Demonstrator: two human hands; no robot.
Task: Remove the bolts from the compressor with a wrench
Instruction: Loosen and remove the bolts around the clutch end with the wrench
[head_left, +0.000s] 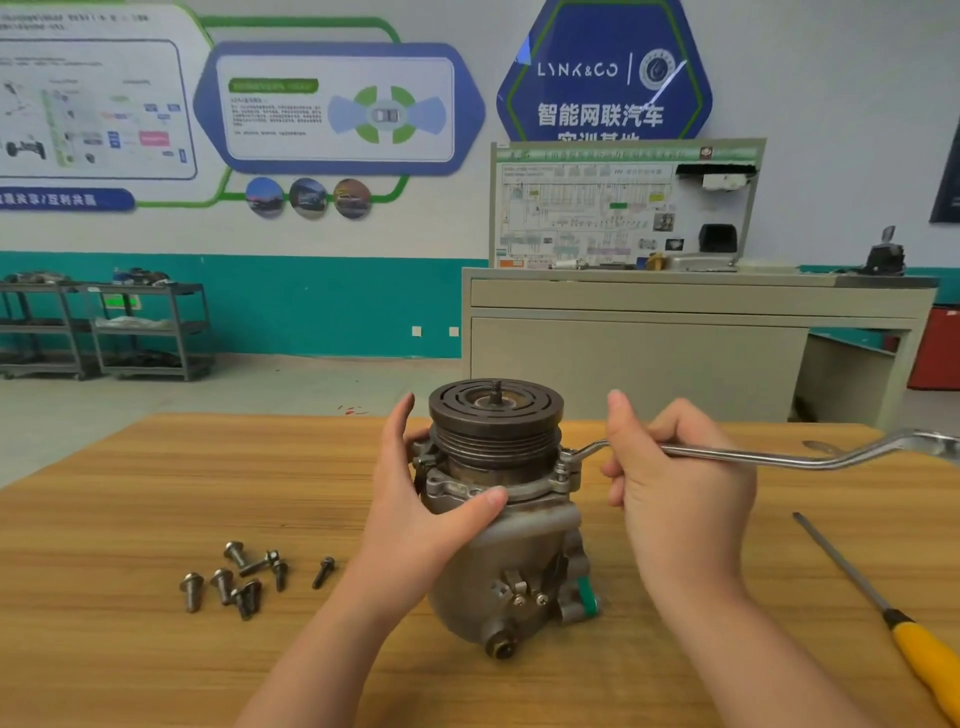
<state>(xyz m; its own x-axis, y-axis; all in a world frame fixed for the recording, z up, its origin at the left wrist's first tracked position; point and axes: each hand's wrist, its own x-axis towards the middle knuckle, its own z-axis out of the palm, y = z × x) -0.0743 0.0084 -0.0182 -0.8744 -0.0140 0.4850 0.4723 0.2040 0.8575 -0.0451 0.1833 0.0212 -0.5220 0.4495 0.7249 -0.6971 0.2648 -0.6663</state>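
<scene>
A: Where was the compressor (511, 525) standing?

B: Upright on the wooden table (156, 493), about the middle, with its grooved pulley (496, 421) at the top and a short threaded shaft poking up from the centre.

A: And the hands?

B: The left hand (426, 499) was wrapped round the left side of the housing just under the pulley, fingers curled behind it and the thumb pressed across the near rim. The right hand (670, 483) was clamped on the wrench (779, 457), fingers curled over the shaft near its left end.

A: Was the wrench on anything?

B: Its left end sat on a bolt (569, 457) at the flange on the compressor's right side (the ring hid the bolt head itself, so I couldn't tell how far out it stood). The shaft ran off to the right, level with the table, and the far ring end reached the right edge of the view.

A: Any loose bolts?

B: A cluster of them (234, 579) lay on the table to the left of the compressor, nearer than the left hand, and one dark bolt (323, 571) lay a little apart, between the cluster and the forearm.

A: Anything else on the table?

B: A screwdriver (893, 618) with a yellow handle, lying at a slant on the near right, well apart from the compressor.

A: Behind it all?

B: A grey cabinet (675, 332) with a diagram board on top, and metal shelving carts (130, 327) at the far left against a teal wall.
</scene>
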